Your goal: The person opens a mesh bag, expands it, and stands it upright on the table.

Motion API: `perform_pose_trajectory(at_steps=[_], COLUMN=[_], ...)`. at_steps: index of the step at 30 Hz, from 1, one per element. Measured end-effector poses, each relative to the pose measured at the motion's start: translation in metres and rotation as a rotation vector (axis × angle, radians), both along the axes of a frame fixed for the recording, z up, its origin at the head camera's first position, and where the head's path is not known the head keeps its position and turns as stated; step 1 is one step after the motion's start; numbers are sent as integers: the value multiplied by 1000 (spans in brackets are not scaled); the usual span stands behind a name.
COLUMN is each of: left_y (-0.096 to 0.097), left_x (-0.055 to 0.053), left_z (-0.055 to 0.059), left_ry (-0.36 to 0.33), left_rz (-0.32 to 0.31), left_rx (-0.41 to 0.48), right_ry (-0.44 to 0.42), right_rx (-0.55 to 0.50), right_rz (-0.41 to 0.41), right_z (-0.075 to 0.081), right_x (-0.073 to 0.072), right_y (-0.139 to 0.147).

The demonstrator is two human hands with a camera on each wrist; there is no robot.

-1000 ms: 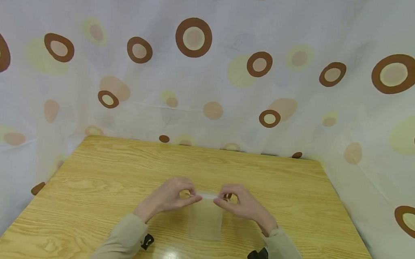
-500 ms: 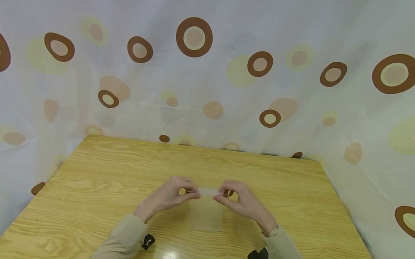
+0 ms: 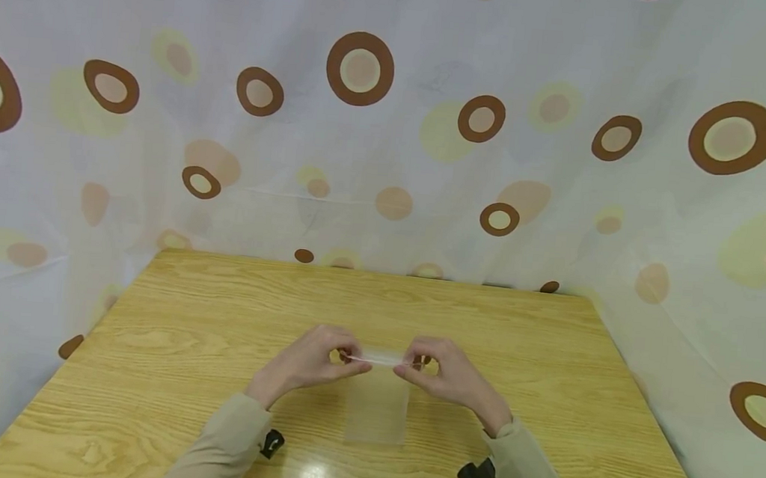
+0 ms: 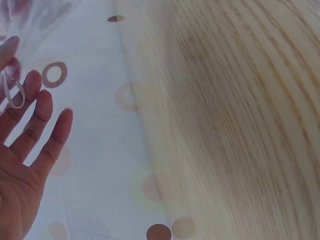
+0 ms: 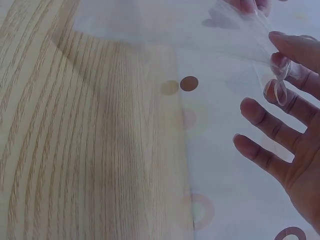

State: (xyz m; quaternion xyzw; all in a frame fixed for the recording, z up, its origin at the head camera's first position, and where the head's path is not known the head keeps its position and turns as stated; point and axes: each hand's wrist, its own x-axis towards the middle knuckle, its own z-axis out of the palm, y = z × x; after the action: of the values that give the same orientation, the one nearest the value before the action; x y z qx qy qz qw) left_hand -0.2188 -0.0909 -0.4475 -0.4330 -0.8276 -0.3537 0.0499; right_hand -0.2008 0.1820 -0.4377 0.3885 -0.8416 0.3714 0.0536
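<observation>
A small translucent drawstring bag (image 3: 376, 407) hangs between both hands near the middle of the wooden table. At its left top corner my left hand (image 3: 319, 358) pinches the gathered edge between thumb and index finger. My right hand (image 3: 443, 371) pinches the opposite corner likewise, and the cinched mouth stretches between them. A thin white string loop (image 5: 285, 95) sticks out past the right fingers in the right wrist view; a matching string loop (image 4: 23, 95) shows at the left hand. The other fingers of each hand are spread in the wrist views. No contents are visible in the bag.
The wooden table (image 3: 215, 308) has a patterned white cloth (image 3: 390, 149) behind it and along both sides. Black wrist devices sit under the left sleeve (image 3: 232, 437) and the right sleeve (image 3: 527, 468).
The bag's lower edge swung up and away, then came back down toward me. Both hands stay nearly in place, still pinching the top corners.
</observation>
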Motion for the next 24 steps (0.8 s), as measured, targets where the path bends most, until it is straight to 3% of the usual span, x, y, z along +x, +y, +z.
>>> perform_pose_trajectory(at_steps=[7, 17, 24], left_y=[-1, -4, -5], left_x=[0, 1, 1], left_z=[0, 1, 3], left_ry=[-44, -92, -64], left_rz=[-14, 7, 1], left_rx=[48, 50, 16], right_ry=[-21, -26, -43], right_rx=[-36, -53, -35], right_rz=[24, 22, 29], right_z=[0, 1, 2], right_x=[-2, -2, -2], right_y=[-1, -2, 0])
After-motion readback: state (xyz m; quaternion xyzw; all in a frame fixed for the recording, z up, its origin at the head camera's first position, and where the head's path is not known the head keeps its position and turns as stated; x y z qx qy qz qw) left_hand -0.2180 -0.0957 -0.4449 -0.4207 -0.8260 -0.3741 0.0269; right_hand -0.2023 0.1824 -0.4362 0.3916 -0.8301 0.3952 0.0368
